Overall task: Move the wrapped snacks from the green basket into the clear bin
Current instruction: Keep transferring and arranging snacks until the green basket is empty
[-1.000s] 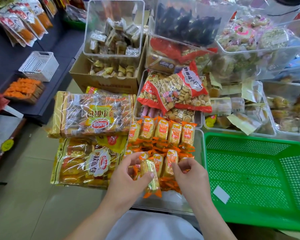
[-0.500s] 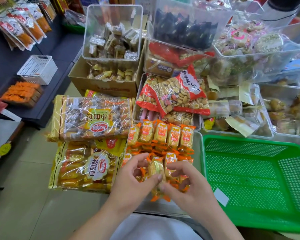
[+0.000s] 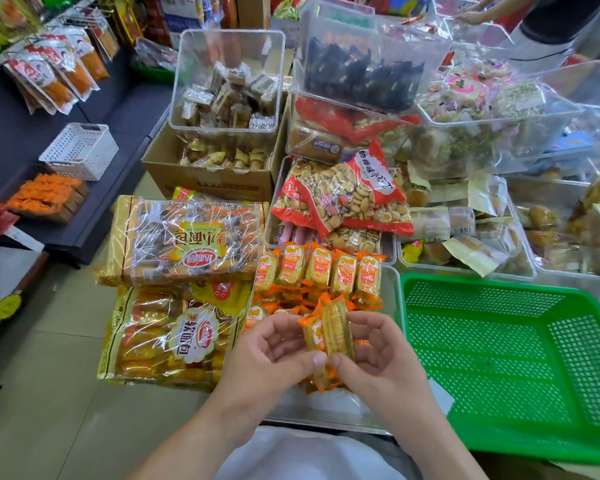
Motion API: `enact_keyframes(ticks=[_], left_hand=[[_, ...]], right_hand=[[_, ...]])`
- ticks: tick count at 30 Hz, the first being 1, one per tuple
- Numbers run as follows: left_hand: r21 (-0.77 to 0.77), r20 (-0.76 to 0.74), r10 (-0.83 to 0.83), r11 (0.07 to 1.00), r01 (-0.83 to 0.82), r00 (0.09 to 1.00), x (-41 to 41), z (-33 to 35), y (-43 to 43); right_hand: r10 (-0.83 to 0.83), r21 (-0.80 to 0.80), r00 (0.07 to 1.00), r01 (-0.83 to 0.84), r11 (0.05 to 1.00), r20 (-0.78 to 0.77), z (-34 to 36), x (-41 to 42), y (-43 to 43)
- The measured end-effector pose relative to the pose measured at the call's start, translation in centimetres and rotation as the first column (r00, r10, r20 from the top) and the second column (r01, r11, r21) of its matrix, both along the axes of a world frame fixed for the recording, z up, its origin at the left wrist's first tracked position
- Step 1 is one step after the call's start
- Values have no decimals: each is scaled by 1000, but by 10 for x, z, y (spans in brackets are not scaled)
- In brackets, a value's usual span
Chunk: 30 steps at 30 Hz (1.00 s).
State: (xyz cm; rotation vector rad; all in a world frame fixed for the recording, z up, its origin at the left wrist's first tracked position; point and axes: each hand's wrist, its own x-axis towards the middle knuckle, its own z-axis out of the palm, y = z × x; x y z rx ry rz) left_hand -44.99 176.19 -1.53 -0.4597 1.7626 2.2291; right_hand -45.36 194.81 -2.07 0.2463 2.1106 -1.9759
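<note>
My left hand (image 3: 271,355) and right hand (image 3: 378,351) pinch snacks (image 3: 333,330) at their near ends, long axes pointing away; bin (image 3: 389,292) directly below, basket (image 3: 482,358) off right.

Beige tiled floor (image 3: 49,393) (dark shelf (image 3: 11,140) left)

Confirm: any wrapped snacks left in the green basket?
No, the green basket shows only its bare mesh floor and a small white slip.
</note>
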Motion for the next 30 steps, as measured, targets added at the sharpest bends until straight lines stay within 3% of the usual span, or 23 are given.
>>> enact_keyframes(ticks=[5, 8, 11, 15, 21, 25, 30], left_hand=[[-97, 23, 37, 995, -35, 999, -4, -4, 2], [-242, 45, 32, 970, -20, 998, -13, -15, -4], [-422, 50, -15, 906, 35, 999, -24, -29, -8], [-581, 75, -91, 805, 117, 993, -34, -41, -5], [-665, 103, -120, 730, 158, 987, -44, -49, -1], [-682, 82, -128, 716, 149, 988, -52, -47, -1], [-708, 102, -157, 682, 183, 982, -56, -47, 3]], right_hand=[[-40, -140, 998, 47, 989, 52, -1, 5, 0], [-174, -301, 955, 244, 922, 241, 3, 2, 11], [-152, -396, 912, 309, 865, 381, 6, 0, 23], [-205, -256, 908, 311, 915, 366, 3, 1, 26], [-350, -75, 891, 386, 919, 290, -9, -3, 31], [-327, -72, 889, 368, 927, 321, -13, -7, 37], [-317, 44, 911, 317, 947, 263, -18, -7, 53]])
